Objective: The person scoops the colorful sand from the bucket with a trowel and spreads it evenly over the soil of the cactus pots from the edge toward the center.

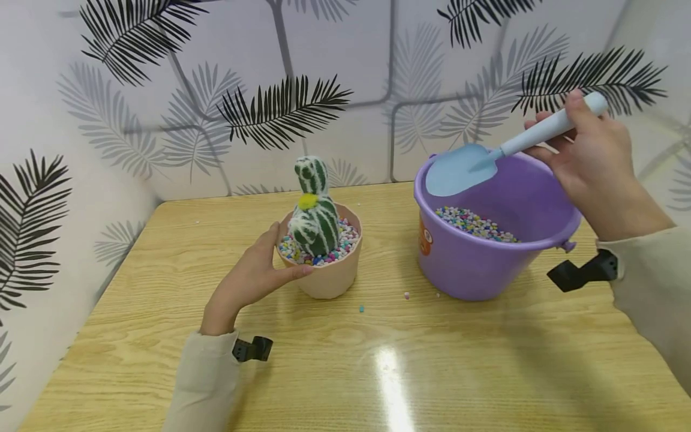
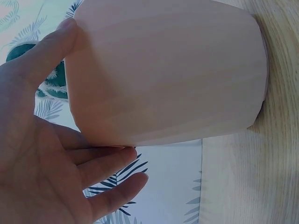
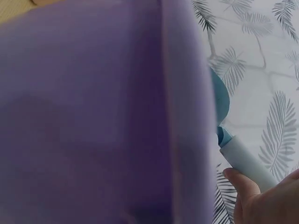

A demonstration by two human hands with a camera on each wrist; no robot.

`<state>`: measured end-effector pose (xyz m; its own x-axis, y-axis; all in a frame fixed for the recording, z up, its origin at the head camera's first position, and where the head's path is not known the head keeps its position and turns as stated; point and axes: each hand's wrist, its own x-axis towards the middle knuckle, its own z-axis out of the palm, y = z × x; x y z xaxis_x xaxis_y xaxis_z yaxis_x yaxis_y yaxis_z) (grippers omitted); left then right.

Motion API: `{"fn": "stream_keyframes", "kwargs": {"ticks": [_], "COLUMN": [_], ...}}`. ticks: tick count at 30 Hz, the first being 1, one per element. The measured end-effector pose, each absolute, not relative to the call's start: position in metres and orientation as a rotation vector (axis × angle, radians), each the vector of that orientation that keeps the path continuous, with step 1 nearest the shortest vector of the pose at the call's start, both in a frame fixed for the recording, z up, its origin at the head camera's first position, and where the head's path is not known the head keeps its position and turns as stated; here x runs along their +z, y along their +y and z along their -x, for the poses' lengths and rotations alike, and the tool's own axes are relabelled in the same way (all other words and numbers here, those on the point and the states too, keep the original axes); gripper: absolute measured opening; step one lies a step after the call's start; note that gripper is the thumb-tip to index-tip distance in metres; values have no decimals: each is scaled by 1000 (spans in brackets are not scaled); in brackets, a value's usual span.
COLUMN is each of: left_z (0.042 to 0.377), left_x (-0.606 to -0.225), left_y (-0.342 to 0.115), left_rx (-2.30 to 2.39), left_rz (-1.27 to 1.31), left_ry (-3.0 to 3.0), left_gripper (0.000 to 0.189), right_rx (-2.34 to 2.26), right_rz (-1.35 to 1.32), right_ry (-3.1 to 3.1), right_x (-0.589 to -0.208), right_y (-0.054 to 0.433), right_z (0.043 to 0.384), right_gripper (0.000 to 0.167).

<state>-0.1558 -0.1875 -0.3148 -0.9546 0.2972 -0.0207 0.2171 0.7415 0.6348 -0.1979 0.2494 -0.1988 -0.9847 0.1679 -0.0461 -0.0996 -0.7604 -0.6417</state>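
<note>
My left hand [image 1: 251, 273] grips the left side of a peach flower pot [image 1: 330, 281], thumb on the front near the rim and fingers round the far side. A green cactus [image 1: 324, 231] with white fuzz and a yellow flower stands in the pot, ringed by colourful pebbles [image 1: 348, 240]. My right hand [image 1: 596, 150] holds the pale handle of a light blue toy shovel [image 1: 459, 171] over a purple bucket [image 1: 475, 270]. The shovel's blade overlaps the bucket's left rim in the head view. More colourful pebbles [image 1: 475, 224] lie inside the bucket.
A few stray pebbles [image 1: 361, 309] lie on the wooden table [image 1: 324, 372] between pot and bucket. Behind the table rises a wall [image 1: 345, 54] with a leaf pattern. In the right wrist view the bucket [image 3: 84, 93] fills most of the picture.
</note>
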Motion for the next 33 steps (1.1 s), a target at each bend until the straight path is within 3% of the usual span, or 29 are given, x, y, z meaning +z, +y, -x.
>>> {"fn": "stream_keyframes", "kwargs": {"ticks": [13, 33], "left_z": [156, 157], "left_x": [-315, -315], "left_y": [-187, -187], "left_rx": [1002, 991], "left_rz": [-429, -422], "left_ry": [2823, 2814], "left_gripper": [106, 109], "right_rx": [2637, 2491], "right_rz": [227, 189], "right_ry": [-1234, -1755], "right_x": [-220, -244], "right_y": [270, 256], "right_z": [205, 214], "right_gripper": [16, 27]}}
